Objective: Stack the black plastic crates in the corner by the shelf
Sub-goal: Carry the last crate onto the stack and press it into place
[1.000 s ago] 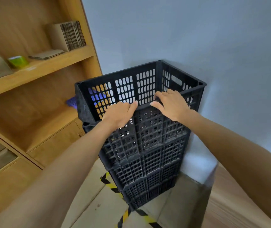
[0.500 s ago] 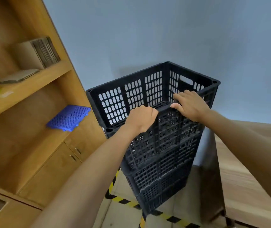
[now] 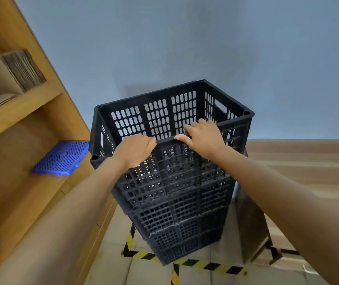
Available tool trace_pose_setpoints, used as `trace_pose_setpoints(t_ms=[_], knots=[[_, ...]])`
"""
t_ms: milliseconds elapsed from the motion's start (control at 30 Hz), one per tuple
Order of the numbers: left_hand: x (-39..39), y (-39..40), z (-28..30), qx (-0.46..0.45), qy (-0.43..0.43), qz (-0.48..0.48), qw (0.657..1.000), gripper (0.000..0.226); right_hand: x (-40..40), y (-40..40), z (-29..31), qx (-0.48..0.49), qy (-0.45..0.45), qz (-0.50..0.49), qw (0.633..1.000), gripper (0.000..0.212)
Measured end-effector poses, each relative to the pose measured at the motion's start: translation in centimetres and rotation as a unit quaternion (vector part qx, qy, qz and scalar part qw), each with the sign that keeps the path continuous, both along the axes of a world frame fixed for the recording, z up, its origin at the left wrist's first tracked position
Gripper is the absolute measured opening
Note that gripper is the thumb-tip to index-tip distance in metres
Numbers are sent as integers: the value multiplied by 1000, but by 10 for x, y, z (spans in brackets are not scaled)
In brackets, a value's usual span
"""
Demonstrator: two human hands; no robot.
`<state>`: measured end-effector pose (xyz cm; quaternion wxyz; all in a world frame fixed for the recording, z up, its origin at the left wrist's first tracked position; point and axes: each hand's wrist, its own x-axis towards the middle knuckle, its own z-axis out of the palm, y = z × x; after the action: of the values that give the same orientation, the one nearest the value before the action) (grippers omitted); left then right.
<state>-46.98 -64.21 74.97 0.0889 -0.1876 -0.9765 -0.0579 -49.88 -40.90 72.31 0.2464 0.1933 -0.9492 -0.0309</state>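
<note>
Since the earlier frames the view swings right, sliding the wooden shelf [image 3: 26,112] toward the left edge, while both hands keep to the near rim of the top crate [image 3: 164,120]. The black plastic crates [image 3: 181,204] stand stacked on the floor in the corner, between the shelf and a wooden worktop [image 3: 308,161], against the blue-grey wall, just behind yellow-and-black floor tape [image 3: 205,264]. Their walls are perforated lattice; the top crate, open and holding nothing visible, has a handle slot. The left hand [image 3: 133,150] curls its grip over the rim; the right hand [image 3: 203,136] hooks its fingers inside, thumb along the edge. A blue plastic grid [image 3: 61,158] lies on the shelf.
</note>
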Motion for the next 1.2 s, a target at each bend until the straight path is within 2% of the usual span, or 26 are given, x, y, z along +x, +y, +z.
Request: trace_pose_setpoints(t_ms=[133, 300, 367, 433, 533, 667, 867, 1000, 1200], knots=[[13, 0, -4, -27, 45, 19, 998, 43, 2, 4, 12, 24, -42, 48, 998, 80], [25, 8, -2, -25, 59, 42, 997, 45, -21, 20, 47, 149, -210, 130, 958, 83], [25, 11, -5, -40, 77, 92, 992, 51, -26, 25, 44, 113, -236, 129, 956, 86], [27, 18, -7, -84, 77, 160, 980, 45, -24, 27, 34, 62, -219, 130, 965, 92], [31, 26, -6, -118, 55, 243, 961, 29, -23, 27, 27, 46, -153, 137, 978, 89], [30, 31, -6, -130, 99, 221, 962, 50, -19, 26, 22, 63, -61, 124, 988, 80], [21, 26, -13, -54, 169, 213, 961, 65, -17, 23, 20, 72, -43, 100, 991, 92], [17, 21, -17, -43, 173, 211, 961, 63, -12, 20, 22, 71, -56, 79, 993, 89], [16, 14, -17, -25, 125, 171, 977, 64, -7, 19, 17, 54, -54, 79, 994, 85]])
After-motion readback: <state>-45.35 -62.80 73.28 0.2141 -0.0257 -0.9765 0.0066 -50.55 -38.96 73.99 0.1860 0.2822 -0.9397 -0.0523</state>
